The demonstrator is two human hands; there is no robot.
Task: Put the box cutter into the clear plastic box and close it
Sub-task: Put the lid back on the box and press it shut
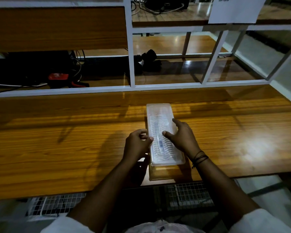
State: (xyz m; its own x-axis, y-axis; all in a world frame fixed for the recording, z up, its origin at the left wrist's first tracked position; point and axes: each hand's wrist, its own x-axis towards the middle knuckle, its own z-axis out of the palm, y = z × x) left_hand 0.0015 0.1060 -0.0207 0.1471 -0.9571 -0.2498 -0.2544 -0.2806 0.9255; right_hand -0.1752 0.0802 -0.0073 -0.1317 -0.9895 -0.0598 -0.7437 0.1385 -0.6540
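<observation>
A long clear plastic box (pixel 160 115) lies on the wooden table (pixel 74 148), its length running away from me, lid down over it. Through the ribbed lid the box cutter (pixel 159 140) shows dimly as a pale slim bar with a dark slider, lying lengthwise inside. My left hand (pixel 137 145) pinches the box's left edge with thumb and fingertips. My right hand (pixel 181 137) rests on the lid's right side, fingers spread, thumb pressing on the lid's middle. Whether the lid is fully latched I cannot tell.
A white frame rail (pixel 91 90) borders the table's far side, with glass panels behind. Beyond it lie a red-and-black tool (pixel 60 79), cables and dark objects (pixel 149 59). A wire grid (pixel 183 194) sits below the table's near edge. A white sheet (pixel 233 9) hangs at top right.
</observation>
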